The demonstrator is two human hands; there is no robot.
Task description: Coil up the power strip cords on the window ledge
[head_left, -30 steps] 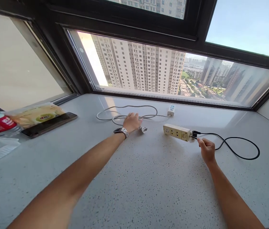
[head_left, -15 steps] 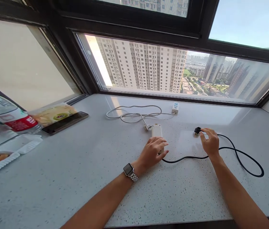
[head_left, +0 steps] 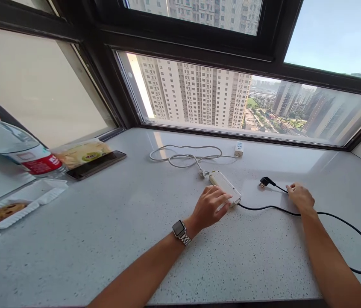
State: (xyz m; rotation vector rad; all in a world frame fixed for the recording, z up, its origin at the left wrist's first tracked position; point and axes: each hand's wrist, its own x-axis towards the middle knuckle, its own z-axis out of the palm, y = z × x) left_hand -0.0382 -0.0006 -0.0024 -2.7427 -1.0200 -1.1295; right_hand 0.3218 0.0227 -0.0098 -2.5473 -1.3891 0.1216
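Note:
A white power strip (head_left: 227,185) lies slantwise on the speckled counter. My left hand (head_left: 211,205), with a watch (head_left: 179,229) at the wrist, is on its near side, fingers over the edge and thumb low beside it. A black cord (head_left: 270,208) leaves the strip's right end and loops round under my right forearm. Farther right, my right hand (head_left: 300,196) pinches this cord just behind its black plug (head_left: 266,182). The plug's prongs point left. Close to the strip's far end lies a white plug (head_left: 203,173), apparently touching or nearly touching it; I cannot tell which.
Behind the strip lies a looped white cord (head_left: 183,147), running to a small white socket block (head_left: 239,148) by the window. At left are a bottle (head_left: 36,156), a phone (head_left: 97,165), a yellow food packet (head_left: 86,153) and a cookie tray (head_left: 47,192).
The strip has turned from nearly straight to slantwise, its near end swinging right. My right hand has moved from the black plug back along its cord. The cord's loop has spread wider.

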